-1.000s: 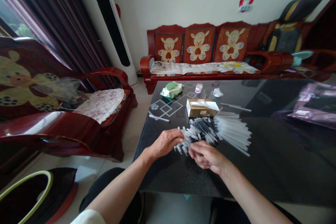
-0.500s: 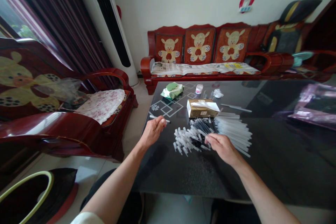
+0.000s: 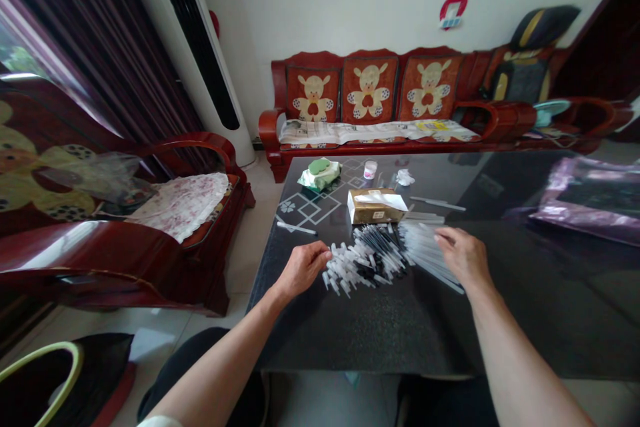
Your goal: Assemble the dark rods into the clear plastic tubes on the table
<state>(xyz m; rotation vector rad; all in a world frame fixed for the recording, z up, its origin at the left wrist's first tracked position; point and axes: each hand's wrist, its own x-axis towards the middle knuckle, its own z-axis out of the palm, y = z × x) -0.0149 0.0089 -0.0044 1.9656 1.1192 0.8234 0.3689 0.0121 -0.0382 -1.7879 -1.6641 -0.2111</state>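
While left hand (image 3: 306,267) is beside white caps (image 3: 343,269), right hand (image 3: 465,256) at translucent tubes (image 3: 421,247); cannot tell whether either grips anything.

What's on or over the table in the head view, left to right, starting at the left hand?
Left hand → white pieces → black sticks → clear tubes → right hand → purple package.

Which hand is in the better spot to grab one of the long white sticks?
Probably the right hand: it is right at the long white sticks. The left hand is farther off, beside the short white pieces, with the thin dark sticks in between.
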